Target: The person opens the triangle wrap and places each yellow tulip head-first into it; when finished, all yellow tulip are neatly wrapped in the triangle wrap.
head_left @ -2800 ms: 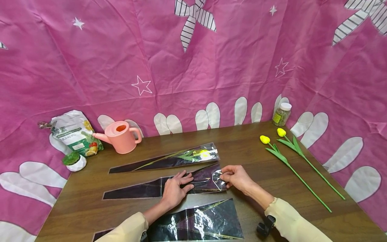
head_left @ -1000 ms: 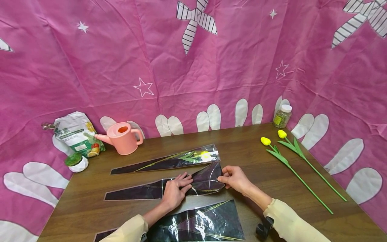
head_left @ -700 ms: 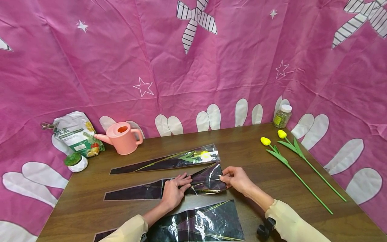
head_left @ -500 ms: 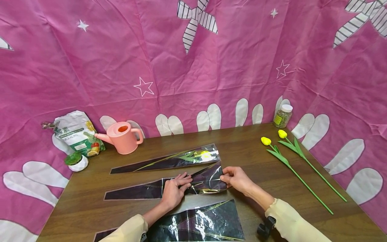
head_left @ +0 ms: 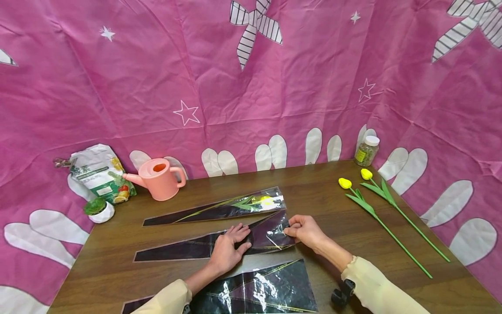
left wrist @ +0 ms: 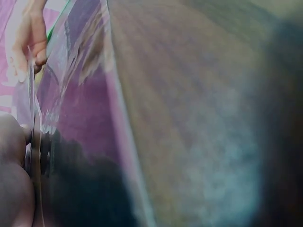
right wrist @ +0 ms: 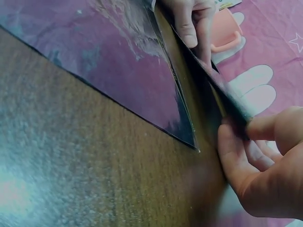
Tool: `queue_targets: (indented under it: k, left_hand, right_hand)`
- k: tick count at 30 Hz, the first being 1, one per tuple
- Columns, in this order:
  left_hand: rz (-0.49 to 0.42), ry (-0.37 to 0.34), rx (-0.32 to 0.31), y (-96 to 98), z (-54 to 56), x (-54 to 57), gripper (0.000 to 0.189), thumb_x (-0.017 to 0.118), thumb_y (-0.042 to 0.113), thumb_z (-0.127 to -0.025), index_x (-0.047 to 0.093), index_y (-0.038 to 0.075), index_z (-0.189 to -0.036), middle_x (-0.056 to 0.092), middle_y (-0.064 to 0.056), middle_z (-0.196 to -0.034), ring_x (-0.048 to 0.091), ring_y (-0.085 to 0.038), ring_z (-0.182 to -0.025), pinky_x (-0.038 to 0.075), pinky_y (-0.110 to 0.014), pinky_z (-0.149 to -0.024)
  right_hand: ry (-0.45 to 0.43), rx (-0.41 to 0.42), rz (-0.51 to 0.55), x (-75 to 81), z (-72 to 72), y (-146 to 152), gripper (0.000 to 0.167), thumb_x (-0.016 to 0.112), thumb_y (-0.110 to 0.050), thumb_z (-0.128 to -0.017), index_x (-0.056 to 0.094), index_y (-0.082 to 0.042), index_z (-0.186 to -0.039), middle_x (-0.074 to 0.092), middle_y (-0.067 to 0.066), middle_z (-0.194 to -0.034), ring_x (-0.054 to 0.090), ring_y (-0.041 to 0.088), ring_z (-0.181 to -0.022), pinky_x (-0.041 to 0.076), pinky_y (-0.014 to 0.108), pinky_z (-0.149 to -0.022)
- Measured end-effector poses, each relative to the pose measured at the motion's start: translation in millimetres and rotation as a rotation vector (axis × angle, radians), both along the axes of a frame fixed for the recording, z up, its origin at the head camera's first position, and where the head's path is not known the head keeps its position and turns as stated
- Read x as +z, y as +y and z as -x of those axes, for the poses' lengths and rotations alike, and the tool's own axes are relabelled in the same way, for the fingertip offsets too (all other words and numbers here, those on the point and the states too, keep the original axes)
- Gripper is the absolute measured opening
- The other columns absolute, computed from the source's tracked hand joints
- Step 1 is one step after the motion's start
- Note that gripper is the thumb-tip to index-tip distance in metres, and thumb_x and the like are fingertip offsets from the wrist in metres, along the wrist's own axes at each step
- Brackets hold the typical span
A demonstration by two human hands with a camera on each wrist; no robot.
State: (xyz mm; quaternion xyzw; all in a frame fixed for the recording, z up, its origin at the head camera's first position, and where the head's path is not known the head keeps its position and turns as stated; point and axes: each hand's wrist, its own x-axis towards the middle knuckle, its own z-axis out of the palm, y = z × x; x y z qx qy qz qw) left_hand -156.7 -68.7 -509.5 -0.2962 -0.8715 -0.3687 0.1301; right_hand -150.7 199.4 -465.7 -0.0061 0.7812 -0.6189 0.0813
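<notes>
A dark glossy flower sleeve (head_left: 270,233) lies across the middle of the table, its narrow end pointing left. My left hand (head_left: 227,252) rests on its middle with the fingers spread. At the wide right end, my right hand (head_left: 307,231) pinches the edge between thumb and fingers. In the right wrist view, the dark sheet (right wrist: 232,104) stands on edge between the thumb and fingers of my right hand (right wrist: 270,175). Part of my left hand (left wrist: 14,175) appears at the left wrist view's edge, beside the film.
Behind lies another sleeve (head_left: 211,209) with a yellow tulip inside; a third sleeve (head_left: 270,288) lies in front. Two yellow tulips (head_left: 374,213) (head_left: 408,222) lie at right. A jar (head_left: 366,150), pink watering can (head_left: 158,179), printed bag (head_left: 102,174) and potted plant (head_left: 99,209) stand at the back.
The sleeve's wide end has shifted and its creases and reflections have changed while my right hand keeps pinching the edge. My left thumb has spread away from its fingers in the last half second.
</notes>
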Motion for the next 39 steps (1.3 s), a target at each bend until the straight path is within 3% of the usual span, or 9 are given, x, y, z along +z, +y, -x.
queue_targets:
  k: [8, 14, 30, 39]
  left_hand:
    - [0.099, -0.03, 0.03, 1.1, -0.5, 2.2, 0.049, 0.076, 0.015, -0.087, 0.064, -0.004, -0.13, 0.06, -0.014, -0.136, 0.051, -0.032, -0.132, 0.037, -0.048, -0.109]
    - [0.147, -0.028, 0.041, 2.8, 0.0, 2.6, 0.048, 0.077, 0.025, -0.088, 0.068, -0.001, -0.126, 0.059, -0.014, -0.138, 0.051, -0.036, -0.131, 0.04, -0.056, -0.105]
    - [-0.033, -0.063, 0.105, 6.1, 2.7, 3.1, 0.024, 0.079, 0.008, -0.084, 0.077, -0.001, -0.106, 0.069, -0.012, -0.12, 0.059, -0.03, -0.123, 0.043, -0.046, -0.104]
    - [-0.166, -0.095, 0.104, 5.0, 3.9, 3.8, 0.017, 0.08, 0.002, -0.082, 0.079, -0.001, -0.099, 0.072, -0.013, -0.113, 0.063, -0.033, -0.116, 0.044, -0.052, -0.102]
  right_hand:
    - [0.038, -0.034, 0.0, -0.3, -0.2, -2.6, 0.02, 0.076, 0.008, -0.08, 0.058, 0.01, -0.088, 0.063, 0.006, -0.069, 0.061, 0.014, -0.061, 0.058, 0.034, -0.054]
    - [0.051, -0.071, -0.046, -0.1, 0.3, -4.4, 0.023, 0.079, 0.008, -0.076, 0.058, 0.008, -0.086, 0.059, 0.003, -0.067, 0.06, 0.014, -0.06, 0.059, 0.036, -0.055]
    - [0.078, -0.057, -0.032, -5.6, -1.3, -0.3, 0.022, 0.079, 0.007, -0.08, 0.059, 0.009, -0.089, 0.066, 0.008, -0.07, 0.061, 0.015, -0.061, 0.058, 0.034, -0.056]
    - [0.095, -0.022, -0.006, -4.7, -3.4, 2.0, 0.025, 0.079, 0.007, -0.08, 0.057, 0.01, -0.09, 0.068, 0.011, -0.072, 0.063, 0.017, -0.061, 0.059, 0.038, -0.058]
